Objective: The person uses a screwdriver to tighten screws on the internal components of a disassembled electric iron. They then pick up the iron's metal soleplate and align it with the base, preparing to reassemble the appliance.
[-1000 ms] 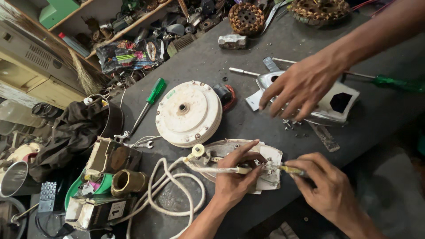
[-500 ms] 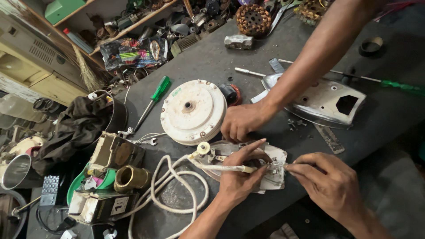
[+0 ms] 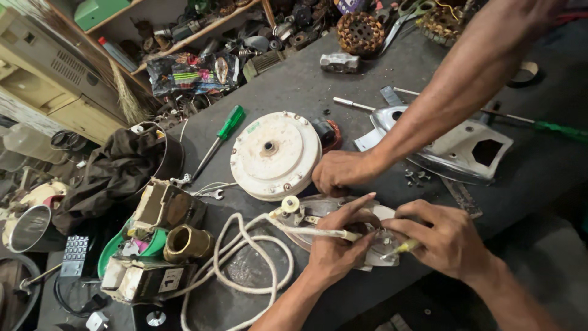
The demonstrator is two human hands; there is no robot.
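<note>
At the back of the dark workbench (image 3: 294, 86), a crumpled, multicoloured foil packet (image 3: 193, 72) lies against the shelf edge, and a green box (image 3: 98, 11) sits on the shelf above it. Near the left front corner, a boxy part carries a small white rectangular label (image 3: 168, 279) with dark print, just beside a brass fitting (image 3: 187, 243).

The left hand (image 3: 337, 245) presses down on an opened iron base (image 3: 334, 230) at the front edge of the bench, fingers spread, forefinger stretched along the white cord (image 3: 245, 257) where it enters the base. The right hand (image 3: 444, 239) is curled closed around a small tool with a yellow handle (image 3: 407, 247), its tip at the base; the tip itself is hidden, so what it touches cannot be told.

Another person's hand (image 3: 343, 171) reaches in from the upper right, fingers bent down onto the bench between the round white motor housing (image 3: 275, 154) and the iron base. Half a second ago it was at much the same spot; a second ago it lay farther right, spread over the chromed iron shell (image 3: 465, 150), which is now uncovered. A green-handled screwdriver (image 3: 220, 138) lies left of the housing, unmoved.
</note>
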